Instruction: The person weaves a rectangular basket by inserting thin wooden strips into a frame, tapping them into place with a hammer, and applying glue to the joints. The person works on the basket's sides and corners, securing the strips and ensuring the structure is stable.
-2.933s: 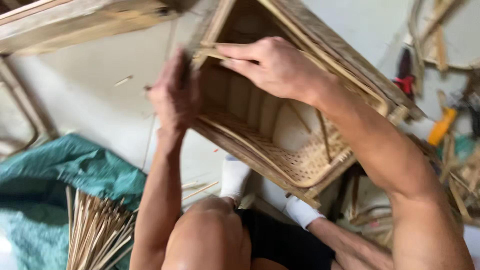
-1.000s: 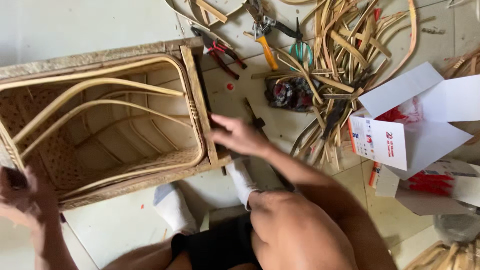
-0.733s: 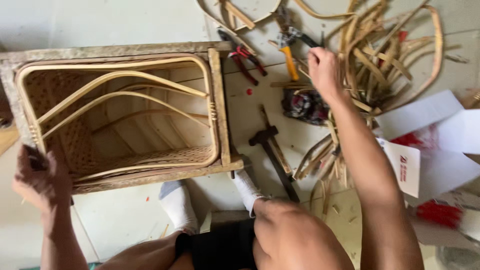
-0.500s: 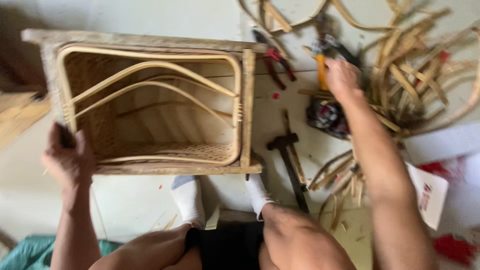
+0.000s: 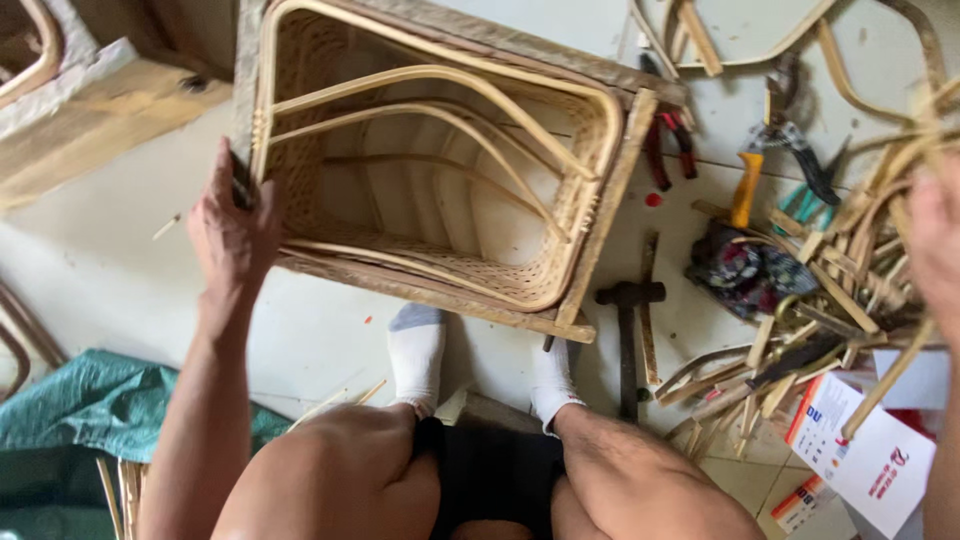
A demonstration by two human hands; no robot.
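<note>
A woven rattan basket (image 5: 590,215) set in a rough wooden frame (image 5: 440,298) lies on its side on the floor, its opening towards me, with bent rattan ribs inside. My left hand (image 5: 232,228) grips the frame's left corner, fingers wrapped over the edge. My right hand (image 5: 935,240) shows only partly at the right edge, over a pile of rattan strips (image 5: 850,265). A strip runs down from under it, but I cannot tell whether the hand holds it. My feet in white socks (image 5: 418,350) rest just below the frame.
A hammer (image 5: 628,325) lies right of the frame. Red-handled pliers (image 5: 668,150), an orange-handled tool (image 5: 745,190), a dark patterned cloth (image 5: 745,275), white printed card (image 5: 870,465), a teal tarp (image 5: 90,400) and a wooden block (image 5: 100,110) surround me.
The view has swung right to left and back. My right hand moved from the frame out to the rattan pile at the right. My left hand kept its grip on the frame's left corner.
</note>
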